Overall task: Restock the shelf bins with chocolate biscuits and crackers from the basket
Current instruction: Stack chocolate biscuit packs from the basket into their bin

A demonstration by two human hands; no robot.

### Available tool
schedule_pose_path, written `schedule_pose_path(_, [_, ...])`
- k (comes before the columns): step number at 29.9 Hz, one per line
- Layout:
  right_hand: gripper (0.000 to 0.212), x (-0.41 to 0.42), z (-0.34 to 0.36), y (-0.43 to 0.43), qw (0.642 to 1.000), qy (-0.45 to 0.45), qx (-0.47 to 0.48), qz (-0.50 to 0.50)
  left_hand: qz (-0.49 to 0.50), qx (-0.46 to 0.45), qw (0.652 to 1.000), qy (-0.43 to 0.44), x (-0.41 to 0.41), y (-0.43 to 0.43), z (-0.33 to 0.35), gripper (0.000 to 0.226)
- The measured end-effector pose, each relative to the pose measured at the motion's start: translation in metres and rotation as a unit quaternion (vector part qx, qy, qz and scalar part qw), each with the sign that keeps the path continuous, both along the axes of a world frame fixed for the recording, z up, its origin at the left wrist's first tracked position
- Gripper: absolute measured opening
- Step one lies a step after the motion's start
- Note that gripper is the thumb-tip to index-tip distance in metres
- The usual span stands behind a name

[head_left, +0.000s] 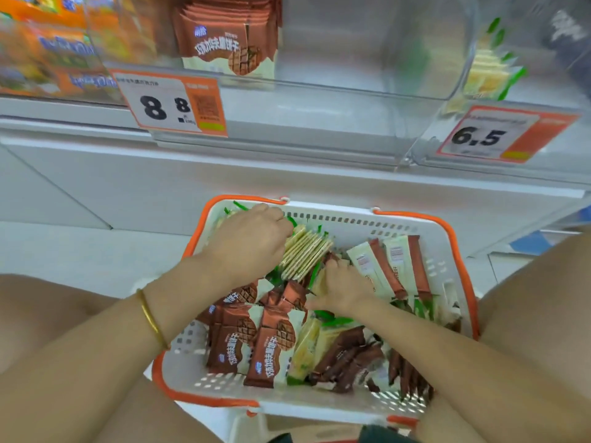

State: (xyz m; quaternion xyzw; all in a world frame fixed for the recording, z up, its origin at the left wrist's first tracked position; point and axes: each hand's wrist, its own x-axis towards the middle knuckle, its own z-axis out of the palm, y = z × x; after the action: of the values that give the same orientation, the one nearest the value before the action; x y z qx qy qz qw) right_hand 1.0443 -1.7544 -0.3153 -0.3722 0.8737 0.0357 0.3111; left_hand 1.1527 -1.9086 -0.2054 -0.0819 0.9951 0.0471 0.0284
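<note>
A white basket [351,219] with orange rim sits on the floor between my knees. It holds brown chocolate biscuit packs [271,343] and green-edged cracker packs [305,346]. My left hand [248,243] grips a stack of cracker packs [303,255] at the basket's far left. My right hand [342,290] reaches down among the packs in the middle, fingers curled on a cracker pack. On the shelf above, one clear bin [351,87] holds chocolate biscuit packs [227,39], and the bin to its right [473,91] holds cracker packs [487,71].
Price tags reading 8.8 [174,103] and 6.5 [499,135] hang on the bin fronts. Orange snack packs [48,52] fill the bin at the left. A white shelf base [287,183] runs behind the basket. My knees flank the basket.
</note>
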Motion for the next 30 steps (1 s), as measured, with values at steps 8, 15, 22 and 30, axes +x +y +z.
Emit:
schedule_pose_path(8, [0.060, -0.011, 0.044, 0.003, 0.954, -0.055, -0.210, -0.206, 0.039, 0.170, 0.984, -0.037, -0.007, 0.007, -0.005, 0.037])
schedule_pose_path(15, [0.079, -0.029, 0.102, 0.013, 0.739, -0.401, -0.312, -0.442, 0.071, 0.345, 0.929, -0.115, -0.019, 0.036, 0.010, 0.056])
schedule_pose_path(22, [0.027, -0.041, 0.110, 0.025, 0.716, -0.451, -0.346, -0.406, 0.148, 0.546, 0.813, -0.134, -0.021, 0.017, 0.024, 0.029])
schedule_pose_path(30, [0.052, -0.046, 0.149, 0.043, 0.827, -0.367, -0.355, -0.233, 0.121, 0.525, 0.833, -0.126, -0.020, 0.019, 0.050, 0.029])
